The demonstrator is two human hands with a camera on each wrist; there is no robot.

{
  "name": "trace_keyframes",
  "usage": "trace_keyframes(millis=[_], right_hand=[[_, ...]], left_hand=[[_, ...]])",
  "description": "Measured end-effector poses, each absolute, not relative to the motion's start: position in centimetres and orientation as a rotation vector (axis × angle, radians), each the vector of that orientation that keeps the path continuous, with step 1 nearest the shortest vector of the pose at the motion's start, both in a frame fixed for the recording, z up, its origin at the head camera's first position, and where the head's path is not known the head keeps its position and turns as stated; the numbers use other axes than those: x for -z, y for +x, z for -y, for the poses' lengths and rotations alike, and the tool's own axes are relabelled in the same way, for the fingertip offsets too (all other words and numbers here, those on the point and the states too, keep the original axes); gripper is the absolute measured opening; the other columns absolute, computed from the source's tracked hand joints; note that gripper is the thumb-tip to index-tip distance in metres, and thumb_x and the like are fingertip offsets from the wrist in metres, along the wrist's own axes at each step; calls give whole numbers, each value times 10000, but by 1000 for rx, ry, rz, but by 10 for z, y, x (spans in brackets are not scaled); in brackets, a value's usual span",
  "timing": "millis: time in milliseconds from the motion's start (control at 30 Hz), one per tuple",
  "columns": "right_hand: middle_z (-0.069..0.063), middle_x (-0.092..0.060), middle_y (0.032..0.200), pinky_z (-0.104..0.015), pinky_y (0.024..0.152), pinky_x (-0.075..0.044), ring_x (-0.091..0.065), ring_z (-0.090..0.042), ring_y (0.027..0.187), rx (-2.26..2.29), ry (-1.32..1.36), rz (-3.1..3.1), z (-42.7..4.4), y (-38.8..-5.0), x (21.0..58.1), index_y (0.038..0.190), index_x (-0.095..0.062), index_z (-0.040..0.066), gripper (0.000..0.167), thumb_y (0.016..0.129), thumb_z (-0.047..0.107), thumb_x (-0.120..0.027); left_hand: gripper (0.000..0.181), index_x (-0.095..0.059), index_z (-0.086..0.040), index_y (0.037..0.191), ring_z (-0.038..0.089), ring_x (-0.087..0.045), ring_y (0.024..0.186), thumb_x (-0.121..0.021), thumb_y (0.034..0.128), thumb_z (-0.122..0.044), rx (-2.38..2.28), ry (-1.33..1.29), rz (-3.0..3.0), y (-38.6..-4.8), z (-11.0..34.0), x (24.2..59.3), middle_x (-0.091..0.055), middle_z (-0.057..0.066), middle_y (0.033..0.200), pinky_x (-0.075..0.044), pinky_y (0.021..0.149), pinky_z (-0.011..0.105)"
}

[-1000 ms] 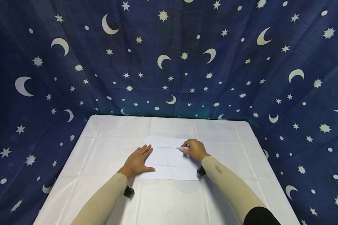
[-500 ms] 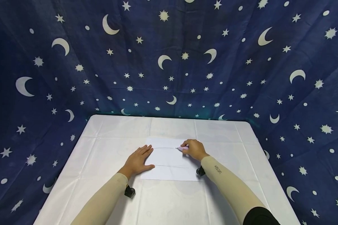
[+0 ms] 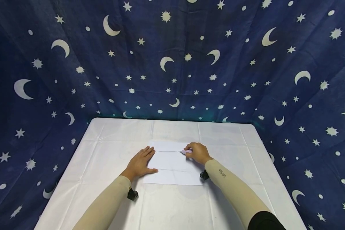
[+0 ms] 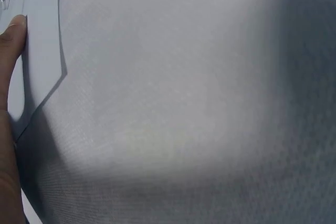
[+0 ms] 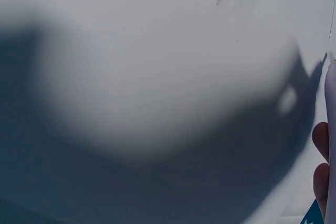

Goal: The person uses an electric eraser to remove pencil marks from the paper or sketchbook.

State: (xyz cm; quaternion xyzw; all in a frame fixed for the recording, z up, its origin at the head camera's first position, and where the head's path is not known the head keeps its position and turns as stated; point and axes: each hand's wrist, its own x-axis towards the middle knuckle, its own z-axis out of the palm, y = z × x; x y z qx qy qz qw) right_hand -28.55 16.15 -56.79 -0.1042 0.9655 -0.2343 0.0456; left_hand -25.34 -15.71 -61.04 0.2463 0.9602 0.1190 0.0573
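A white sheet of paper (image 3: 172, 162) lies on the table with two thin dark lines across it, one near its far edge and one nearer its front. My left hand (image 3: 141, 163) rests on the sheet's left side, fingers straight and thumb spread. In the left wrist view that thumb (image 4: 11, 43) lies over the paper (image 4: 44, 40). Between thumb and fingers, my right hand (image 3: 199, 152) pinches a pale purple, thick-bodied pen (image 3: 186, 151) with a thin tip. Its tip points left, by the right end of the far line. The right wrist view catches only the pen's side (image 5: 332, 98) and two fingertips (image 5: 320, 137).
A white cloth with fold creases covers the table (image 3: 118, 134). A dark blue curtain (image 3: 149, 80) with moons and stars hangs behind and on both sides. Small black cameras (image 3: 132, 194) sit under the wrists. Blurred shadows fill much of both wrist views.
My right hand and the pen have shifted very slightly left along the far line. The left hand stays in place on the paper.
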Motion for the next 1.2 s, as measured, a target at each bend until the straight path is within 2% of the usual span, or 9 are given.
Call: trace_keyframes(millis=[367,700,933,1200], right_hand=[[-4,-729,1098,-380,914,-528,-658,-185,988,715,-324,-2947,-157,-286,567,982,-781,186,208,777,184,-818],[-6,-728,1107,-398,942,-523,-657,-192,1002,718,-320,-2932,-156,-286,566,991,-780,190,208,786,192,-814],[5,-733,1090,-382,907,-535,-668,-189,996,719,-358,-2949,-157,-287,569,983,-781,195,209,776,193,-811],[6,-732,1090,-371,901,-536,-666,-186,992,730,-356,-2945,-155,-286,569,975,-780,198,202,776,199,-815]], left_hand=[[1040,-359,-121,1534,223,-237,1499,-593,766,-782,-374,775,-2923,-255,157,611,-292,20,1614,-210,1228,392],[1039,-353,-135,1539,211,-224,1504,-599,762,-780,-360,748,-2924,-255,155,613,-277,3,1621,-225,1224,391],[1048,-315,-159,1554,189,-191,1512,-554,768,-809,-319,740,-2916,-254,154,613,-240,-21,1632,-201,1230,375],[1043,-354,-146,1539,208,-229,1502,-566,761,-807,-329,756,-2932,-254,154,611,-278,-5,1620,-234,1220,395]])
